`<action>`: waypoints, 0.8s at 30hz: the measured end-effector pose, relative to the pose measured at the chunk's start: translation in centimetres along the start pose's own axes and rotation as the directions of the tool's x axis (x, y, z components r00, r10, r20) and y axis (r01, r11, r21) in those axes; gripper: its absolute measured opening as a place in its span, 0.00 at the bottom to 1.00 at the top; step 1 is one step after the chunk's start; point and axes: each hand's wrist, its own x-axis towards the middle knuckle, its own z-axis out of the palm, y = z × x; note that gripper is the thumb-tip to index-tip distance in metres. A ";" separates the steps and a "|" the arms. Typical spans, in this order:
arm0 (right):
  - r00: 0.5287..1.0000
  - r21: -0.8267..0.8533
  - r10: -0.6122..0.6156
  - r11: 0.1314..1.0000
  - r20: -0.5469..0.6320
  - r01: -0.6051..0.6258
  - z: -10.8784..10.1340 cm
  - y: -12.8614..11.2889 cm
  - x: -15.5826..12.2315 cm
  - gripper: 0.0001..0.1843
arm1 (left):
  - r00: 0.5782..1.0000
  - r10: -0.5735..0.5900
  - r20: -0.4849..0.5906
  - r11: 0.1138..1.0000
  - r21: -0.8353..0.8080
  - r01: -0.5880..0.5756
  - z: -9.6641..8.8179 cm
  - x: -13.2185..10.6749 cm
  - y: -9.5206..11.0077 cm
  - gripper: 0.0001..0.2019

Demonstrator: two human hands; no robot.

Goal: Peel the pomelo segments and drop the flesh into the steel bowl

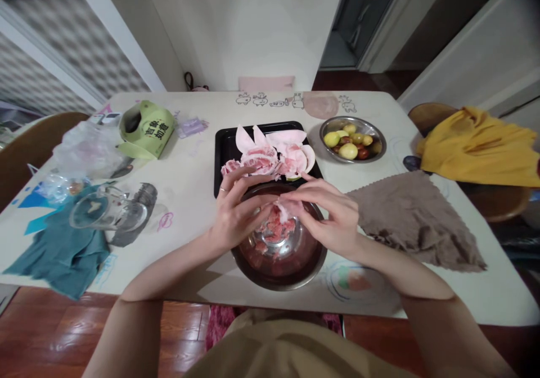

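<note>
Both my hands meet over a steel bowl (pixel 253 265) at the table's near edge. My left hand (pixel 234 212) and my right hand (pixel 333 215) pinch a piece of pink pomelo flesh (pixel 278 212) between their fingertips. Loose pink pulp (pixel 274 234) lies in the bottom of the bowl. Just behind the bowl sits a black tray (pixel 223 147) piled with pink pomelo peel and segments (pixel 274 156).
A small steel bowl of green and red fruit (pixel 352 139) stands right of the tray. A brown cloth (pixel 415 217) lies to the right, a yellow cloth (pixel 476 147) on a chair. Left are a glass jug (pixel 105 209), teal cloth (pixel 63 248), green bag (pixel 147 127), plastic bag (pixel 86 150).
</note>
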 end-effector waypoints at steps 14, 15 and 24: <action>0.973 -0.243 -0.227 0.942 0.046 0.231 -0.3 0.4 -0.6 0.15 | 0.999 -0.025 -0.043 1.000 -0.016 0.024 -0.8 0.3 0.8 0.14; 0.973 -0.250 -0.229 0.940 0.040 0.232 -0.3 0.3 -0.6 0.16 | 0.999 -0.040 -0.031 0.998 -0.050 0.039 -0.8 0.4 0.9 0.13; 0.965 -0.279 -0.261 0.927 0.007 0.253 -0.2 -0.2 -0.9 0.16 | 0.995 -0.086 0.043 0.953 -0.288 0.094 -0.8 0.7 1.5 0.11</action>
